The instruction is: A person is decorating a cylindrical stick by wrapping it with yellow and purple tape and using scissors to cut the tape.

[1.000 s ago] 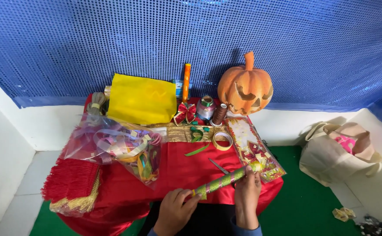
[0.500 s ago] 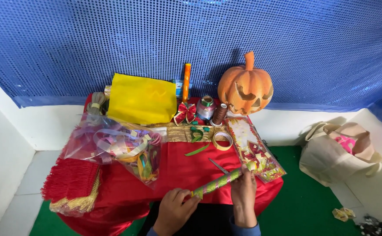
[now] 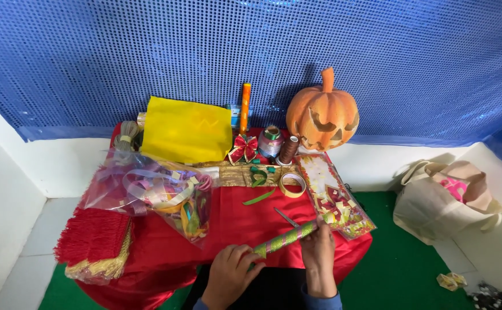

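Head view: both hands, left (image 3: 231, 272) and right (image 3: 318, 248), grip the glittery green tube (image 3: 285, 239) at the table's near edge (image 3: 228, 261).

Bare red cloth (image 3: 236, 221) (beside ribbon bag (image 3: 153, 192))

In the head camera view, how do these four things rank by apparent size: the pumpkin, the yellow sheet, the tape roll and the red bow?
1. yellow sheet
2. pumpkin
3. Unsure: red bow and tape roll look alike in size; I will not rank them.
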